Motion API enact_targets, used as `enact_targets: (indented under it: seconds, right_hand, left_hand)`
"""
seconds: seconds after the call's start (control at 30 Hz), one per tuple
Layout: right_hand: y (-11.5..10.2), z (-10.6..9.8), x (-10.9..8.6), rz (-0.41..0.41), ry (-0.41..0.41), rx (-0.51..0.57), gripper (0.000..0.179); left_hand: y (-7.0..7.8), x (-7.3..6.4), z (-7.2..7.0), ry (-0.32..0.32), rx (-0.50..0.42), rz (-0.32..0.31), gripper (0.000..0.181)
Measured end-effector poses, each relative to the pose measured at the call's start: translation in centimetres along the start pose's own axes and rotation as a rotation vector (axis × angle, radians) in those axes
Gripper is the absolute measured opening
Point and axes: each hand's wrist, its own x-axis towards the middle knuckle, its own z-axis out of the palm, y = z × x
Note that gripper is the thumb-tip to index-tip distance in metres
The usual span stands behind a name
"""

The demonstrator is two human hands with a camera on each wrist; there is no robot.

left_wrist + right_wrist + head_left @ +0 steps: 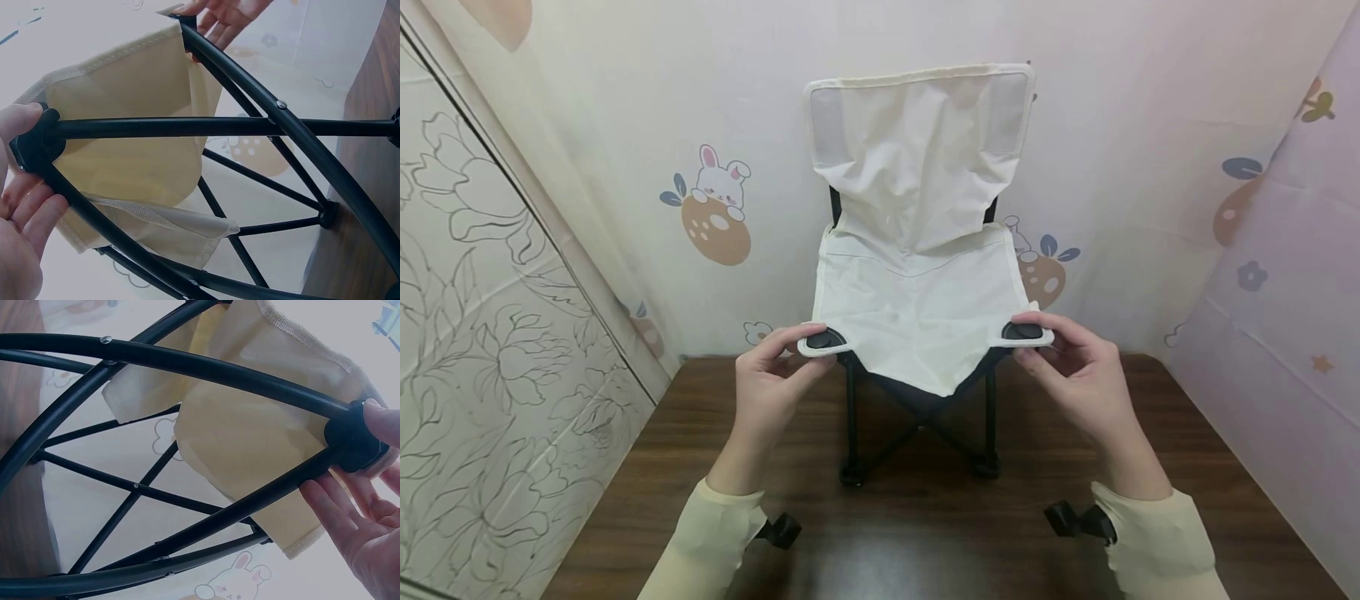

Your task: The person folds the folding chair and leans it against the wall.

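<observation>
Pale sleeves (706, 537), both hands (767, 375) (1086, 379) on chair's (917, 292) front corners (826, 338).

Coloured white on chair fabric (917, 287) between left hand (767, 379) and right hand (1081, 377), black on frame (990, 417) below, brown and wood-grained on table (910, 533), rabbit-printed on curtain (625, 108) beyond.

The person wears long sleeves in a pale, creamy yellow; the left sleeve (707, 546) and the right sleeve (1161, 546) look alike, plain cloth puckering softly and ending unevenly at the wrist. Beyond them, the left hand (769, 379) and right hand (1081, 379) are bare. A small black block (786, 531) juts from the left sleeve's inner side, and a black two-lobed piece (1063, 517) from the right's (both too dark for finer detail).
</observation>
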Motion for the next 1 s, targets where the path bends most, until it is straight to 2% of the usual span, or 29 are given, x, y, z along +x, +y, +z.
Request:
enact_targets:
  seconds: [0.47,0.73,1.0]
  right_hand:
    - [-0.13,0.1,0.14,0.041,0.003,-0.065,0.042]
    - [-0.32,0.35,0.37,0.046,0.01,-0.047,0.042]
    - [-0.43,0.45,0.24,0.065,0.014,-0.073,0.042]
  left_hand:
    - [-0.06,0.17,0.39,0.006,-0.031,-0.005,0.036]
    - [0.12,0.34,0.51,0.012,-0.029,0.0,0.035]
    - [0.21,0.34,0.61,0.005,-0.039,-0.016,0.035]
